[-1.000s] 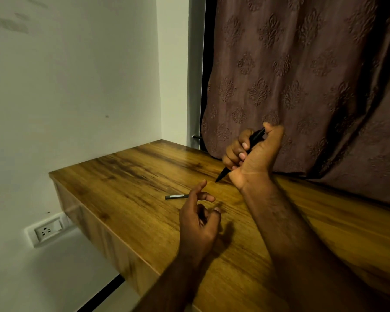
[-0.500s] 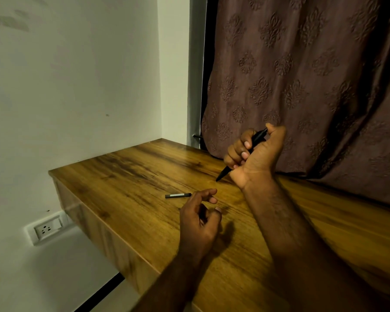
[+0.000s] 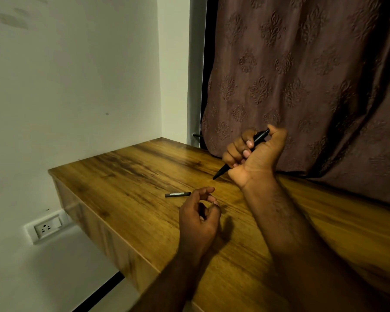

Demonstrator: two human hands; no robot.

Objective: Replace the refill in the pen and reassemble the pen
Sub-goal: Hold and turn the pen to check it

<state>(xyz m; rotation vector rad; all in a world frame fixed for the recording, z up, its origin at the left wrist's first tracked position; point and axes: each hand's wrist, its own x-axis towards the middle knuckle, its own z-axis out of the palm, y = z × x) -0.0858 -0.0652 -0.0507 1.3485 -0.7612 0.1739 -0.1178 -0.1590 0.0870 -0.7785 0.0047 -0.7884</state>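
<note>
My right hand point(image 3: 256, 155) is raised over the wooden table point(image 3: 131, 199) and shut in a fist around a black pen point(image 3: 258, 137), thumb on its top end, tip pointing down-left just above the wood. A short dark refill piece point(image 3: 178, 194) lies flat on the table. My left hand point(image 3: 198, 219) hovers just right of it, fingers loosely curled and apart, holding nothing, fingertips close to the refill's right end.
A patterned brown curtain point(image 3: 302, 75) hangs behind the table's far edge. The white wall point(image 3: 72, 86) borders the table on the left, with a wall socket point(image 3: 46, 228) below the tabletop. The table's left edge drops off near the refill.
My left hand has opened slightly and reached a little toward the refill. My right hand holds the pen in nearly the same place.
</note>
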